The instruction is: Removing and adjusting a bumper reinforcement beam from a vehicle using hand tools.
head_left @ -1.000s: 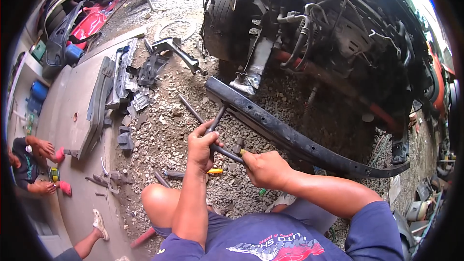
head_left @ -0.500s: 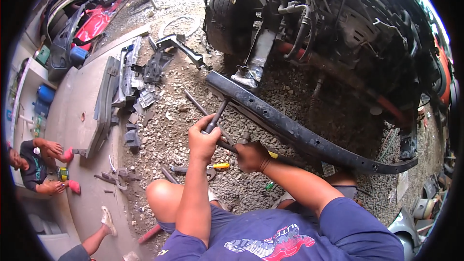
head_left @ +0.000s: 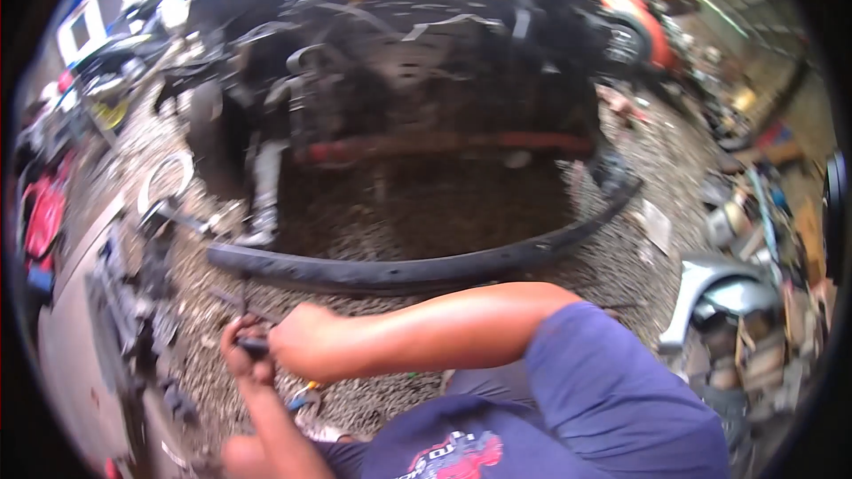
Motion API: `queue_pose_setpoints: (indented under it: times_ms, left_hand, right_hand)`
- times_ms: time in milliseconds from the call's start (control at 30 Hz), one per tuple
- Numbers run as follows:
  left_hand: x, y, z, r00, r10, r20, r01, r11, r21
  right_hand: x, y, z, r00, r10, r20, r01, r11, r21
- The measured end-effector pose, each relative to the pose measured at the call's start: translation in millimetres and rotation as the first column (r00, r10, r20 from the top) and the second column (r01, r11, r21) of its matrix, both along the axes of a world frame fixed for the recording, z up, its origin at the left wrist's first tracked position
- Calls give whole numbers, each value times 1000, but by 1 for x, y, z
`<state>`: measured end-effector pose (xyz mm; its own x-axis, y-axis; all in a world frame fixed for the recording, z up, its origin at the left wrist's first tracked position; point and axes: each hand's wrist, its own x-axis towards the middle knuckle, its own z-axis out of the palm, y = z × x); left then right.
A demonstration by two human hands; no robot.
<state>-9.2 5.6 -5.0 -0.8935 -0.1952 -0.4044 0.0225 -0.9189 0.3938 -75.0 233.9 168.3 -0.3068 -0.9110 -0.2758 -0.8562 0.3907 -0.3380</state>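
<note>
A long black curved bumper beam (head_left: 417, 271) lies across in front of the raised car front. Below its left end, my left hand (head_left: 247, 357) is closed around a dark metal rod (head_left: 243, 294), which stands upward with its tip near the beam. Pressed close beside it, my right hand (head_left: 306, 339) is a fist, the right forearm stretched across my body. A long thin metal bar (head_left: 224, 296) slants from the gravel side toward this fist, which appears closed on it. Motion blur hides the fingers' details and exactly where the tools meet.
The car's dark underside (head_left: 399, 80) fills the far middle. On the gravel by my knee lies a yellow-handled tool (head_left: 311, 387). Loose panels (head_left: 75, 328) are at left; a silver fender (head_left: 701, 297) and assorted parts lie at right. A white ring (head_left: 167, 179) rests far left.
The view has swung right, so the beam now runs nearly level across it. My right hand has come left, against my left hand. The person seated at left has gone out of view.
</note>
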Motion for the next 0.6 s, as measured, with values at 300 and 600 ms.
queue_pose_setpoints:
  times_ms: [300, 600]
  left_hand:
    - [-8, 27, 7, 992, 104, 70, -59, 879, -472]
    - [-8, 33, 15, 990, 108, 85, -30, 774, -633]
  right_hand:
    - [-7, 48, -75, 983, -162, 91, 176, 967, -182]
    - [-9, 45, -146, 995, -94, 29, 98, 911, -401]
